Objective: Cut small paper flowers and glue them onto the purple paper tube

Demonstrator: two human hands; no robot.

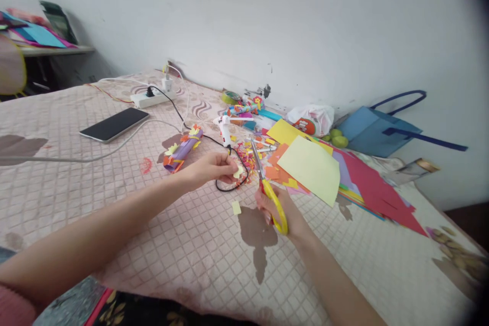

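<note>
Between the fingertips of my left hand (217, 167) is a small pale yellow paper piece (239, 171), its outline partly hidden. My right hand (278, 208) is wrapped round the yellow handles of a pair of scissors (272, 191), whose blades point away from me, beside the paper scraps. A small pale yellow paper square (236, 208) lies on the cloth just below the two hands. To the left of my left hand rests a purple paper roll (183, 150) trimmed with orange and yellow paper shapes. A white glue gun (225, 130) stands behind my left hand, its black cord looping close by.
Coloured paper scraps (248, 155) are strewn behind the hands. Paper sheets (311, 168) are stacked to the right, near a blue bag (376, 130). A phone (114, 125) and a power strip (153, 98) with cords lie to the left. A wall closes off the back.
</note>
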